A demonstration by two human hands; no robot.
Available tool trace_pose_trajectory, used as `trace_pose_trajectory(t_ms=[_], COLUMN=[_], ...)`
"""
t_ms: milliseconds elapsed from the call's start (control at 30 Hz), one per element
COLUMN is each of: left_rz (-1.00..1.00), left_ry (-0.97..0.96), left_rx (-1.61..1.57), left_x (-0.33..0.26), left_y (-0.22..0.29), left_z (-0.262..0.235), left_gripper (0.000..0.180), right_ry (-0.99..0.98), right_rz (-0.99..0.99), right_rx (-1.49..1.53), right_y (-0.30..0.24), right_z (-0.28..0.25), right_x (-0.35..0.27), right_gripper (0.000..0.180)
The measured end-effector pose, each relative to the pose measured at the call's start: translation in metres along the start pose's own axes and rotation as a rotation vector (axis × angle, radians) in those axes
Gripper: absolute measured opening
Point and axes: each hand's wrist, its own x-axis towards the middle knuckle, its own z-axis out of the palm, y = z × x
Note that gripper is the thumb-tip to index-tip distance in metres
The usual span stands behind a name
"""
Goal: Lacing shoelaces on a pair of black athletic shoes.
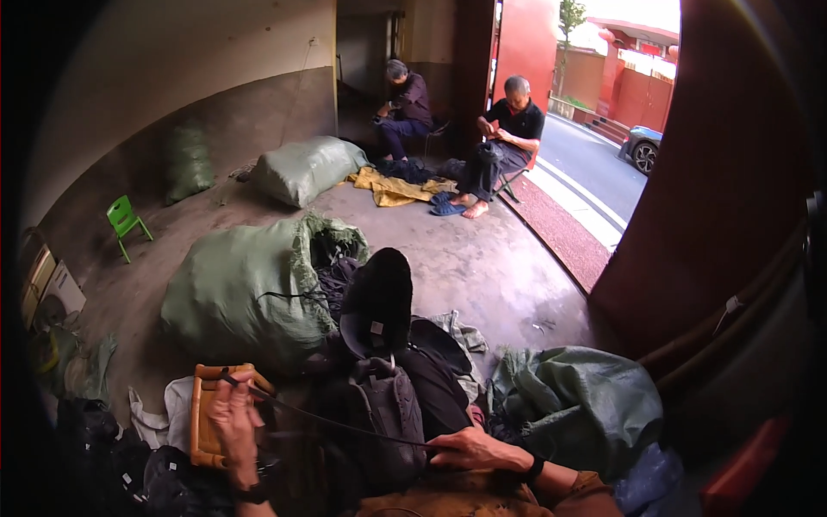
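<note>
At six o'clock, closest in, lies the brown cloth (482,500) over the person's lap. Just above it the right hand (478,450) pinches one end of a thin dark strap (345,424) — fingers closed on it. The left hand (234,422), at eight o'clock, grips the other end against an orange-framed stool (207,414). The strap runs taut between them, its long axis from nine-thirty down toward four. Beneath it sits a grey-black backpack (392,422), upright, top toward twelve. The work looks like pulling a strap straight on the bag; the next move likely calls for steady tension from both hands. A big green sack (233,297) bulges at ten o'clock.
</note>
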Motion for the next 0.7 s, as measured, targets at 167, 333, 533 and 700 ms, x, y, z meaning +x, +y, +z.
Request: trace_pose_trajectory(t_ms=[167,333,533,700], left_rz=[-0.200,-0.437,-0.265,-0.316], left_ry=[0.011,-0.148,0.404,1.044], left_rx=[-0.238,-0.755,-0.963,-0.868], left_x=[0.008,-0.024,-0.041,-0.041], left_y=[-0.060,-0.075,-0.084,-0.185], left_z=[-0.122,-0.150,-0.191,-0.373], left_gripper=[0.014,0.028,0.033,0.021], right_ry=[0.203,0.362,0.627,0.825], right_rz=[0.348,0.043,0.011,-0.103], right_rx=[0.677,1.141,0.998,1.130], right_y=[-0.020,-0.045,-0.041,0.022], right_z=[-0.051,-0.070,-0.103,-0.171], right_x=[-0.043,-0.035,-0.010,-0.078], right_gripper=[0.022,0.021,0.033,0.022])
